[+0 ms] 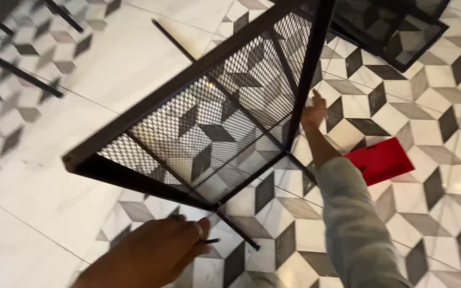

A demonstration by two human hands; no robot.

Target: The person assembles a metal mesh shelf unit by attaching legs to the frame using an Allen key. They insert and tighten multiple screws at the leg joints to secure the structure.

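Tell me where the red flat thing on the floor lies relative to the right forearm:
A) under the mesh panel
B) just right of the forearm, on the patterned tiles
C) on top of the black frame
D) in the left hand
B: the red flat thing lies on the patterned tile floor, just right of the grey-sleeved right forearm, clear of the mesh panel.

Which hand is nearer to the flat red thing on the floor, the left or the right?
Right. The right hand grips the black mesh frame just above the flat red thing; the left hand is far across at the lower left.
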